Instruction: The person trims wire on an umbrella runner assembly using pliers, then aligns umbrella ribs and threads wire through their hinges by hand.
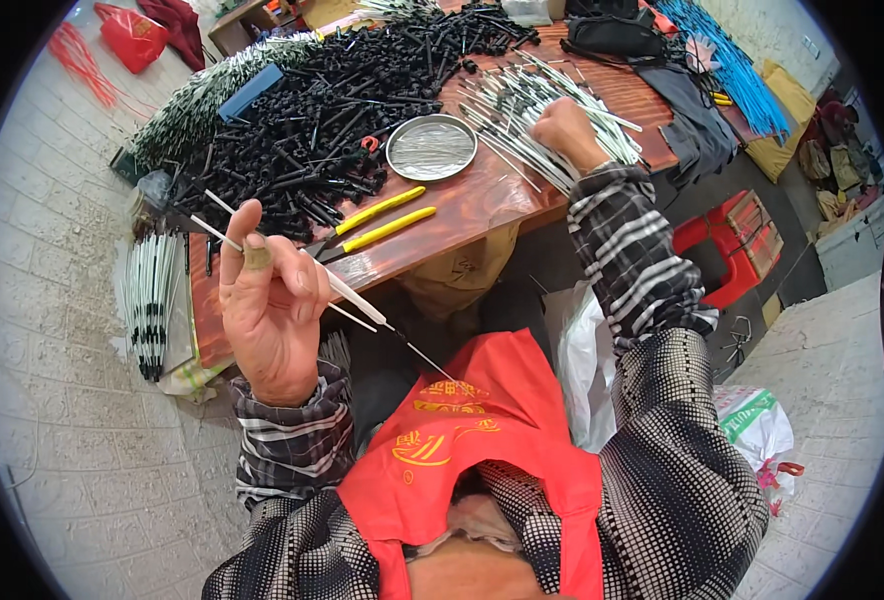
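My left hand (277, 300) is raised over the near left table edge, thumb and fingers closed on thin white rods. One of these white rods (354, 296) has a dark lower end with a fine metal tip pointing down toward my red apron (482, 400). At the right, my right hand (565, 135) rests with curled fingers on a loose pile of white rods (522, 110) with black sections. Its fingertips are hidden, so what they grip cannot be seen. Between the hands lies a pair of yellow-handled pliers (387, 220), near a round metal dish (432, 148) of thin metal pins.
A large heap of black plastic parts (312, 120) covers the table's left and back, with a blue bar (250, 92) on it. Bundled white rods (149, 300) stand at the left wall. Blue rods (732, 60) lie far right, above a red stool (730, 250).
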The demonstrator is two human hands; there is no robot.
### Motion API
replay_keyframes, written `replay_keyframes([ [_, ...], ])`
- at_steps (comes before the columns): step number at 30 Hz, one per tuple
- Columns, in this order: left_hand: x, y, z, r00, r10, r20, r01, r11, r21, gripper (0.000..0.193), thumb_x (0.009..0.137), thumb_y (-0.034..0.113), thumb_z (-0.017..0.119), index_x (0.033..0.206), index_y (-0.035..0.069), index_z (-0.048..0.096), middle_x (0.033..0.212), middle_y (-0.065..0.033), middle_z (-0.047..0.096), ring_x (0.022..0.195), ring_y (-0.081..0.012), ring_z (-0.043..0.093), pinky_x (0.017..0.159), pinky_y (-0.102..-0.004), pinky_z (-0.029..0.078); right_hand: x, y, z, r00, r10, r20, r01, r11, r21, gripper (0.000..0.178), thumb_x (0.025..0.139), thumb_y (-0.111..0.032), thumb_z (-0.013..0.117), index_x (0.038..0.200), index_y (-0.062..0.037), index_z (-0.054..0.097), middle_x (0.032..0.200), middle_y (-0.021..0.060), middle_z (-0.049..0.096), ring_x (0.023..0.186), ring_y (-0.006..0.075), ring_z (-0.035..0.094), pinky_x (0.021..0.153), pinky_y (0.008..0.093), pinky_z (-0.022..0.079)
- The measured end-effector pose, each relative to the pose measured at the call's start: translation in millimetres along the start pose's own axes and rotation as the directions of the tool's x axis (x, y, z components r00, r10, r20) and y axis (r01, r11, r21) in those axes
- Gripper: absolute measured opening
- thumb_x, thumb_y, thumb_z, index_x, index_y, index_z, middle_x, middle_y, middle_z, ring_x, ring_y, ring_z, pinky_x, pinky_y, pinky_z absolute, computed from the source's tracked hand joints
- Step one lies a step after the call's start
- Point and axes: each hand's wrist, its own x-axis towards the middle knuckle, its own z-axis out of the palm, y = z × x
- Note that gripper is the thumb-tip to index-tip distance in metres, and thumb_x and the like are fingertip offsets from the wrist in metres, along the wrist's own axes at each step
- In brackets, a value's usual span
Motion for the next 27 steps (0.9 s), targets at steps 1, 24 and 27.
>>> replay_keyframes([
  [1,0.2,1.3,-0.5,1.0,0.011,0.0,-0.011,1.0,0.0,0.033,0.105,0.018,0.042,0.136,0.007,0.049,0.069,-0.0076,0.053,0.046,-0.0116,0.037,0.042,-0.026,0.034,2.0,-0.2,-9.3,0.998,-0.061,-0.011,0.061,0.99,0.126,0.034,0.066,-0.026,0.078,0.084,0.0016,0.073,0.079,0.0199,0.07,0.071,0.0357,0.067,0.07,0.0427,0.051],
  [24,11.5,-4.1,-12.3,0.991,-0.137,0.003,0.137,0.99,0.015,0.026,0.102,0.018,0.052,0.122,0.004,0.059,0.073,-0.0048,0.06,0.055,-0.0113,0.047,0.051,-0.0271,0.036,-74.9,11.6,-138.4,0.968,-0.128,-0.216,0.25,0.581,0.775,0.024,0.1,-0.026,0.055,0.093,-0.0049,0.062,0.085,0.0086,0.072,0.077,0.0124,0.07,0.053,0.0188,0.046],
  [27,13.7,-5.5,-9.4,0.992,-0.122,0.025,0.121,0.992,0.036,0.026,0.101,0.018,0.054,0.122,0.004,0.06,0.074,-0.0048,0.061,0.056,-0.0115,0.05,0.052,-0.0274,0.038,-97.2,-1.6,-151.9,0.945,-0.196,-0.261,0.326,0.538,0.777,0.026,0.101,-0.027,0.055,0.088,-0.0049,0.06,0.079,0.0071,0.069,0.067,0.0091,0.066,0.051,0.0178,0.044],
])
